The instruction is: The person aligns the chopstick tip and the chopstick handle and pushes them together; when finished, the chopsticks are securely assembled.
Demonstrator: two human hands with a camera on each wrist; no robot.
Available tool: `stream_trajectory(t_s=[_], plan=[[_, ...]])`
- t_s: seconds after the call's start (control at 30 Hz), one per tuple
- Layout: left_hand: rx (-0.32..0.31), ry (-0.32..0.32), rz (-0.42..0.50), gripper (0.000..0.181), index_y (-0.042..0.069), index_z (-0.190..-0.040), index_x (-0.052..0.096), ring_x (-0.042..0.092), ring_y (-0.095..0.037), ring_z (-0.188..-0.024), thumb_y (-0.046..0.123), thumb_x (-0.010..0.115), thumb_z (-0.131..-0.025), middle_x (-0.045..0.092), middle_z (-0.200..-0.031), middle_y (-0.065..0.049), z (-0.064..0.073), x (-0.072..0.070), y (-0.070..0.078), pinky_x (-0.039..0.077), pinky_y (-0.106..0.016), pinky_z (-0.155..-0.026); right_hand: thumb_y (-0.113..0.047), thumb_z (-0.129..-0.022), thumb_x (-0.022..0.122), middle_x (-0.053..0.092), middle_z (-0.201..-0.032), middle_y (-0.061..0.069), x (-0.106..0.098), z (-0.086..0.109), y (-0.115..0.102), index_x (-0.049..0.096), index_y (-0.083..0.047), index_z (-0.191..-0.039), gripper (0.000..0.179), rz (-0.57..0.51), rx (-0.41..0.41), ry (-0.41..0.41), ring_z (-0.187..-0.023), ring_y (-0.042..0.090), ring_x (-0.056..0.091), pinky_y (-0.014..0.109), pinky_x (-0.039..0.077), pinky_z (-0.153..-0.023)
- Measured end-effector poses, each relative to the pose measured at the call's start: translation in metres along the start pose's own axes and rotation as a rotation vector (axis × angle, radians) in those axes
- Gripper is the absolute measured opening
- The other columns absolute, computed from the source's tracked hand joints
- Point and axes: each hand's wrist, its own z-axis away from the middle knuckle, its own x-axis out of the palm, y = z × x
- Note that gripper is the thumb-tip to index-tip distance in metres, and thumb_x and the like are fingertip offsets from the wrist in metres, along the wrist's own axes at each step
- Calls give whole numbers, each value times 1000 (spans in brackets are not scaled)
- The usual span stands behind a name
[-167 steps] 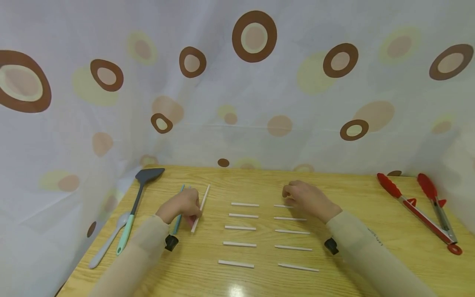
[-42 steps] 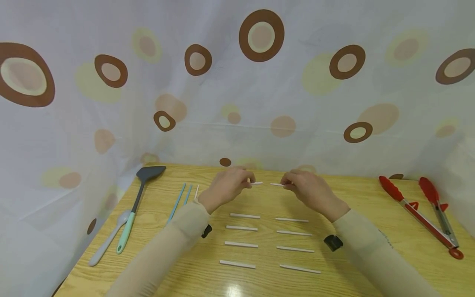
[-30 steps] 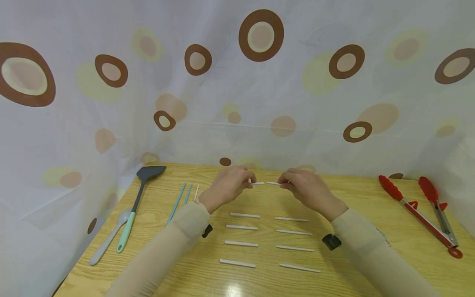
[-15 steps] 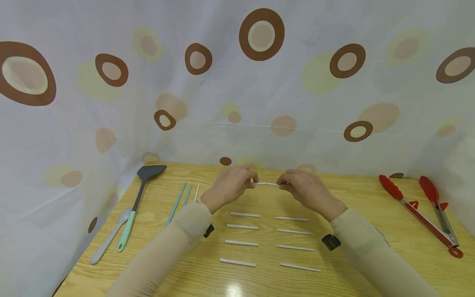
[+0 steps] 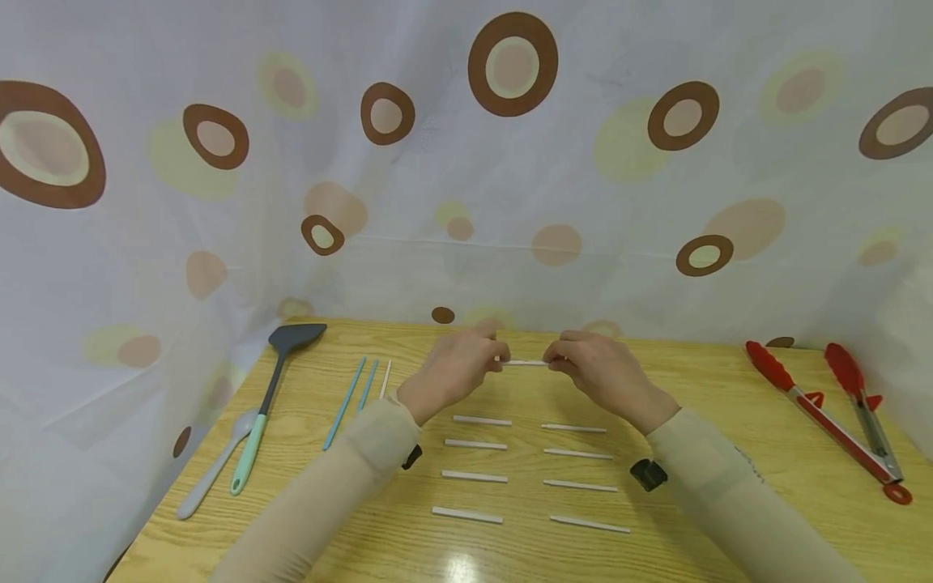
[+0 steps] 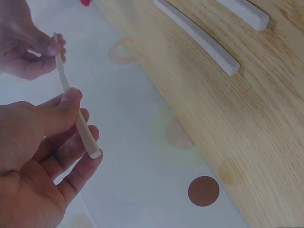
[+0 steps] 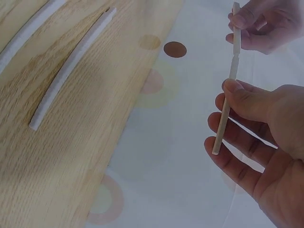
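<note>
My left hand and right hand face each other over the far part of the table. Thumb and fingers of the left pinch a thicker white chopstick half. In the right hand's fingertips is a slimmer white chopstick half. The two halves meet end to end in one nearly straight line, with a narrow notch showing at the joint in the right wrist view. Nearer on the table lie two columns of loose white halves, thicker ones on the left and slimmer ones on the right.
Two blue chopsticks and a full-length white chopstick lie left of my hands. Further left are a grey spoon and a spatula with a green handle. Red-tipped tongs lie far right. A patterned curtain stands behind the table.
Several seconds ago my left hand was at the white chopstick on the left. Since then both hands have lifted the farthest pair of halves and brought their ends together, closing the gap.
</note>
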Motion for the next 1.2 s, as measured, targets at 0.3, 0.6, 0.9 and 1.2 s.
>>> stream_trajectory(t_s=[0.3, 0.6, 0.9, 1.2], plan=[[51, 43, -7, 15, 20, -105, 78, 50, -5, -64, 15, 73, -92, 50, -91, 3, 2, 2, -1, 39, -14, -49, 0, -84, 77, 63, -86, 0, 1, -1, -2, 72, -9, -92, 12, 8, -51, 25, -72, 16, 63, 31, 53, -61], [77, 80, -21, 14, 17, -103, 77, 46, -7, -60, 10, 73, -91, 49, -86, 2, 2, 5, 2, 37, -15, -48, 2, -85, 76, 65, -88, 2, 5, -1, -3, 73, -7, -94, 13, 11, -27, 28, -74, 18, 64, 31, 53, -60], [115, 96, 24, 13, 14, -101, 77, 45, -7, -60, 6, 72, -91, 51, -82, 2, 6, 5, 0, 37, -16, -50, 9, -82, 75, 62, -85, 5, 7, -2, -6, 73, -3, -91, 15, -22, -81, 81, -75, 20, 63, 31, 54, -63], [116, 102, 49, 14, 12, -102, 78, 46, -7, -61, 5, 73, -91, 50, -81, 3, 8, 5, 0, 37, -16, -51, 11, -80, 76, 60, -84, 4, 7, -2, -8, 75, -2, -92, 17, -20, -83, 64, -75, 19, 62, 29, 54, -62]])
